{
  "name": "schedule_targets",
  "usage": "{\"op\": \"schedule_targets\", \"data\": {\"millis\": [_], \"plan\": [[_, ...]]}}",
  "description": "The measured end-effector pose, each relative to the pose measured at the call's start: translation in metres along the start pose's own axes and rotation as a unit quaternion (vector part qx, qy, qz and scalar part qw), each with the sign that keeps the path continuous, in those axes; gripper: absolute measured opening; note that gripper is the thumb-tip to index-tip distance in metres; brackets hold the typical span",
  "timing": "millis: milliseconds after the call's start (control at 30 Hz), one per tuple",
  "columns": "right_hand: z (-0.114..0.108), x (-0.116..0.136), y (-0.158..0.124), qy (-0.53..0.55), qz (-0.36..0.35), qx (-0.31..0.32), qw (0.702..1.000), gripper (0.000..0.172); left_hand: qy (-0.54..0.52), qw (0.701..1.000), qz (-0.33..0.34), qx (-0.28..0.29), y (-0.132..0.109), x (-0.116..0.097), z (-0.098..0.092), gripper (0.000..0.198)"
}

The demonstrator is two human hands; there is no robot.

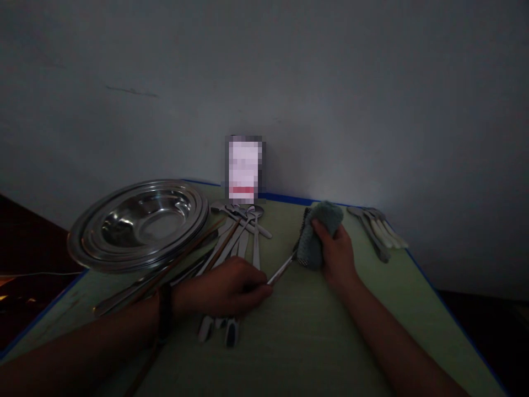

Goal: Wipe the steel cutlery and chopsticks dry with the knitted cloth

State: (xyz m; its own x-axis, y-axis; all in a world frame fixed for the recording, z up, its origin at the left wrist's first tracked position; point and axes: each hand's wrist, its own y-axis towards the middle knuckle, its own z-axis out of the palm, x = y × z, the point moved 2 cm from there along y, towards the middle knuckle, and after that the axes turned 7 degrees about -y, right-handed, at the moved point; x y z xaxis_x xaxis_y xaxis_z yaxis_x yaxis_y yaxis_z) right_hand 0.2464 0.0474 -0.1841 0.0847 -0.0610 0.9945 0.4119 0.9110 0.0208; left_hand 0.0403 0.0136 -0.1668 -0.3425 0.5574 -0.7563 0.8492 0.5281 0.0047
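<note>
Wiping seems step in hand: left hand (237, 285) pinches metal utensil (281, 269) angled toward 1 o'clock, far end against cloth (313, 242) gripped in right hand (339, 255). Next move calls for firm pinch, snug cloth.

We note dim light overall. A plain grey wall (351, 99) fills the upper view; we see a thin dark scuff (132, 91) at its left. Below it we record a table (289, 353), pale green on top, with blue edging (289, 197); its far side runs along the wall. Left of it we log a dark reddish-brown area (25, 237) with orange glints (16, 298) low down; floor or furniture, we cannot tell. Lower right, we find deep shadow (467, 314).
</note>
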Motion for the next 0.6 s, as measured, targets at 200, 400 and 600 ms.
{"op": "schedule_targets", "data": {"millis": [200,400,600], "plan": [[-0.005,-0.001,0.003,0.027,0.009,0.034,0.999,0.034,-0.026,0.999,-0.018,0.006,0.001,-0.003,-0.002,0.037],[0.01,-0.007,-0.014,0.13,0.139,0.002,0.982,0.037,-0.022,0.998,-0.054,-0.025,0.001,-0.002,0.0,0.041],[0.027,-0.003,-0.04,0.141,0.189,0.032,0.971,0.035,-0.017,0.996,-0.071,-0.044,0.002,0.002,0.0,0.036]]}}
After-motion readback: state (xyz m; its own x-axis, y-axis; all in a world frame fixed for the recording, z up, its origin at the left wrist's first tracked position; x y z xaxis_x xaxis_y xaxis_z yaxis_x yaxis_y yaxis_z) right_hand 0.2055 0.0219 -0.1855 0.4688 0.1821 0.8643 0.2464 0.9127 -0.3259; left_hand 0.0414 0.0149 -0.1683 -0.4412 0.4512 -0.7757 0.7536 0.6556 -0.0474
